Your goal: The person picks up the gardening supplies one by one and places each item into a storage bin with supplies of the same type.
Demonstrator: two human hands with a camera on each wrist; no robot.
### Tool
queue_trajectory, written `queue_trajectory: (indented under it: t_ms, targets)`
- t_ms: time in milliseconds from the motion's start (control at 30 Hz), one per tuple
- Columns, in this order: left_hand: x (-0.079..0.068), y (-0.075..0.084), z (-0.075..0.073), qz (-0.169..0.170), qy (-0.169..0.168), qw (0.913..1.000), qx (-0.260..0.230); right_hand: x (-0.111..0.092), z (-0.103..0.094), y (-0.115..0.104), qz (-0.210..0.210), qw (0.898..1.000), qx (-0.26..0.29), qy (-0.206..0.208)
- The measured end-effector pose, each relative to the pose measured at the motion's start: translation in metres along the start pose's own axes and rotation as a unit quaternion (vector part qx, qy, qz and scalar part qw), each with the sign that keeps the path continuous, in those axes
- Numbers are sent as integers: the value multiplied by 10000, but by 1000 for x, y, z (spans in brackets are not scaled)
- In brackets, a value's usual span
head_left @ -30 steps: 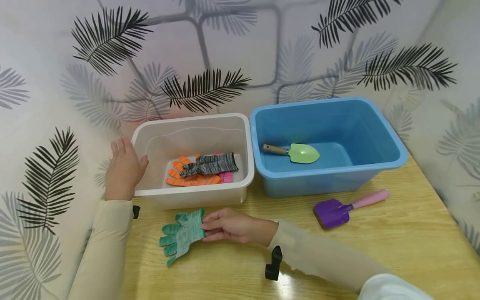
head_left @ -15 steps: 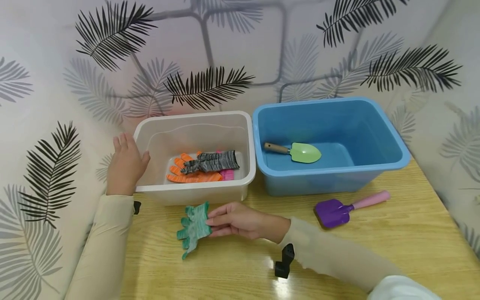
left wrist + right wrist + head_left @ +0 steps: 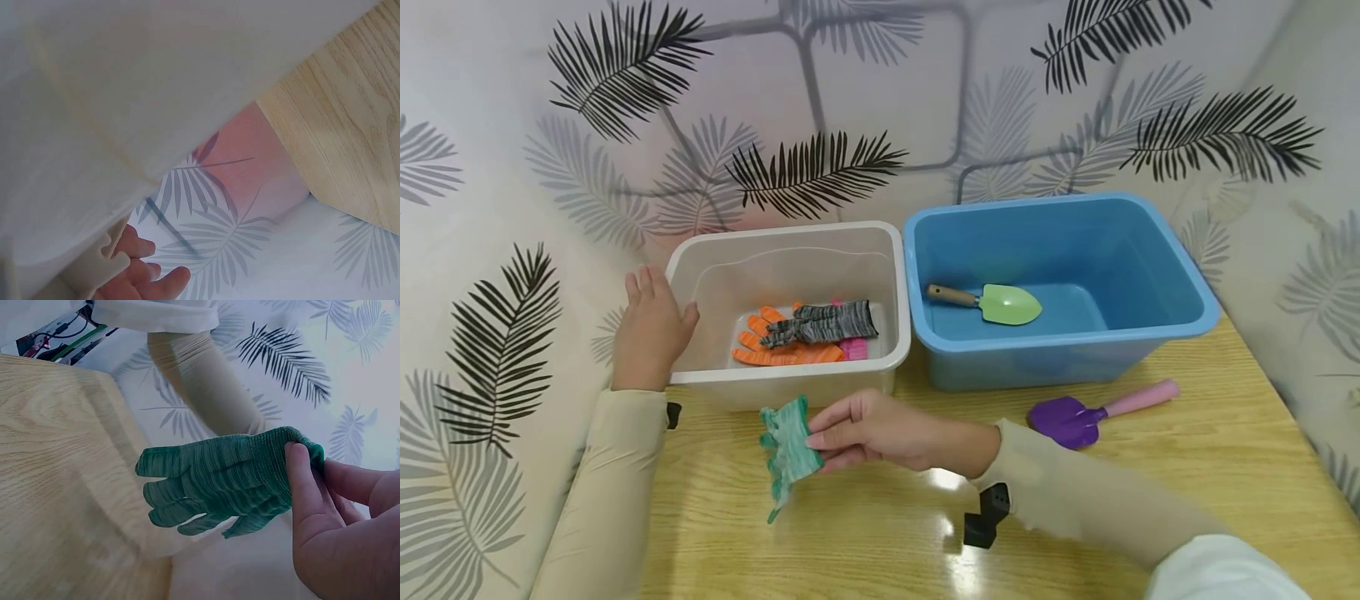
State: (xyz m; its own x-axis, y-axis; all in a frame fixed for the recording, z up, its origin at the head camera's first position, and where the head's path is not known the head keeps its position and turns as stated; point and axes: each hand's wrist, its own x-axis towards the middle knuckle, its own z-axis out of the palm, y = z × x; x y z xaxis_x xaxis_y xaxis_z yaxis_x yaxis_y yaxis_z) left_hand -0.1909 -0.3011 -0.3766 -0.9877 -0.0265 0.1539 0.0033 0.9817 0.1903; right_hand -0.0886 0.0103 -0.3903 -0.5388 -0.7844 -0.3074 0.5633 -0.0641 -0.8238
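A green knitted glove [image 3: 792, 450] hangs by its cuff from my right hand [image 3: 880, 433], fingers pointing down and left, just in front of the white bin [image 3: 790, 375]. In the right wrist view thumb and fingers pinch the cuff of the glove [image 3: 219, 475], its fingers spread loosely. My left hand [image 3: 651, 329] rests at the left rim of the white bin, fingers extended and thumb out over the edge. In the left wrist view the left hand's fingertips [image 3: 169, 284] show beside the pale bin wall [image 3: 125, 94]. Inside lie an orange glove [image 3: 790, 355] and a grey-black glove [image 3: 838, 323] with something pink [image 3: 854, 348] beneath.
A blue bin [image 3: 1060, 362] stands right beside the white one and holds a green trowel [image 3: 1009, 305] with a wooden handle. A purple shovel [image 3: 1067, 421] with a pink handle lies on the wooden table [image 3: 880, 558], partly behind my right sleeve. A leaf-patterned backdrop [image 3: 865, 100] rises behind.
My right hand has lifted the green glove and moved it slightly right and toward the white bin; the glove's fingers now hang down. The left hand stays at the bin's rim.
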Motion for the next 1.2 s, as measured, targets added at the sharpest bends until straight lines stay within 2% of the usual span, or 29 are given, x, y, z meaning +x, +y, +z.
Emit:
queue_trajectory:
  t_ms: [300,500,667,933,1067,1200]
  targets:
    - [-3,0,-1,37,2,10000,-24,-16,11,-49,-231,9986,-483,32]
    - [-3,-2,-1,21,22,10000,-25,-26,14,-88,-549,9979,-343,58]
    - [-1,-1,0,31,3,10000,-32,-27,13,-117,-958,9949,-279,-115]
    - [0,-1,-1,47,-48,10000,-56,-10,18,-154,-1138,9934,-112,-96]
    - [-1,-1,-2,104,-4,9999,4,4,18,-165,-1080,9940,-110,-104]
    - [-1,-1,-2,101,8,9999,23,20,14,-172,-1035,9946,5,95]
